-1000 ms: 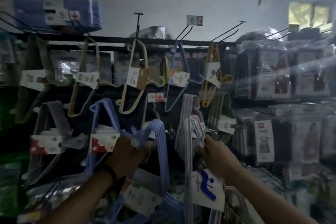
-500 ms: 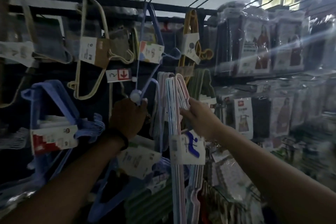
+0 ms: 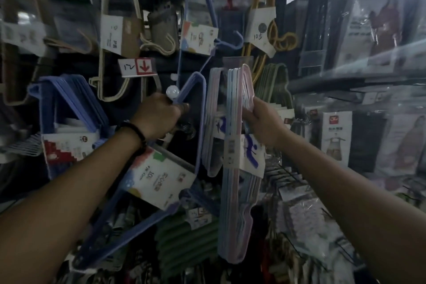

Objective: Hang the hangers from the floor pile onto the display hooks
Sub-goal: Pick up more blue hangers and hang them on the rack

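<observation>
The left hand [image 3: 159,117] is closed on the blue pack [image 3: 161,177] and the right hand [image 3: 260,122] on the pastel pack [image 3: 237,191], both raised at the rack. Each pack's top loop probably should be slid squarely over one peg tip [image 3: 172,92] in turn. Further back, crowded hung packs [image 3: 214,122], the price tag [image 3: 136,67] and yellow hangers [image 3: 265,37] could snag.

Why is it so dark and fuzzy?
Head view: the light is dim, so the left hand, right hand and hangers look murky; plastic bags on the right glare and smear; the edges blur; the wide lens bends the arms.
</observation>
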`<state>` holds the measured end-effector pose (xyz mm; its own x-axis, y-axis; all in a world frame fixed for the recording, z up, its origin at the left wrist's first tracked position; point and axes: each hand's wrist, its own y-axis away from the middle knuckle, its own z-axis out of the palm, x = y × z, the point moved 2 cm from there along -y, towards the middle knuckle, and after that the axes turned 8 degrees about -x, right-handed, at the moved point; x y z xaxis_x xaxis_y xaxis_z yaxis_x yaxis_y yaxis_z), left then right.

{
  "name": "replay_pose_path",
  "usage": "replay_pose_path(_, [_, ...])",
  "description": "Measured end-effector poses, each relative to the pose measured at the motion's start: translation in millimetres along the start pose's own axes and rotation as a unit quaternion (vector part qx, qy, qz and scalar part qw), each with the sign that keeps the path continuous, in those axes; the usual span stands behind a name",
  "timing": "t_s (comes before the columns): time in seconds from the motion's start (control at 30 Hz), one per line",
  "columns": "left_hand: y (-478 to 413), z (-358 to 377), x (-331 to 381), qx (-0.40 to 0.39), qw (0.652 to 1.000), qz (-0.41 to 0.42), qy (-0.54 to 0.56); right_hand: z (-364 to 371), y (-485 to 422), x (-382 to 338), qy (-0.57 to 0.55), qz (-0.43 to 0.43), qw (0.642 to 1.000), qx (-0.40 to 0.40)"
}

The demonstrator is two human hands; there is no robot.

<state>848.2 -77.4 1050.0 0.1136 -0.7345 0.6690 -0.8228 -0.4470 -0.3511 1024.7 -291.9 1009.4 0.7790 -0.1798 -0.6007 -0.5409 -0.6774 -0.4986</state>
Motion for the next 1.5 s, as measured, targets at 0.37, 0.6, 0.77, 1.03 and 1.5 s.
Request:
replay_pose_path(0.37, [-11,31,-20,0.04,0.984,0.066,-0.162,-20,4,-12,-0.013,-0.054,0.991,0.122])
replay_pose_path(0.6, [-19,1,-24,-0.048,0.987,0.147,0.051,1,6,9,0.24,0.037,0.97,0.009])
replay_pose_path(0.77, [-25,11,-7,-0.118,0.965,0.231,-0.037,20,-9,18,0.302,0.089,0.949,-0.029])
replay_pose_path(1.03, [-36,32,13,-0.151,0.947,0.278,-0.063,10,-44,0,0.355,0.044,0.934,0.0])
replay_pose_path(1.5, [-57,42,29,-0.137,0.953,0.254,-0.09,6,-62,13,0.329,0.062,0.936,0.106])
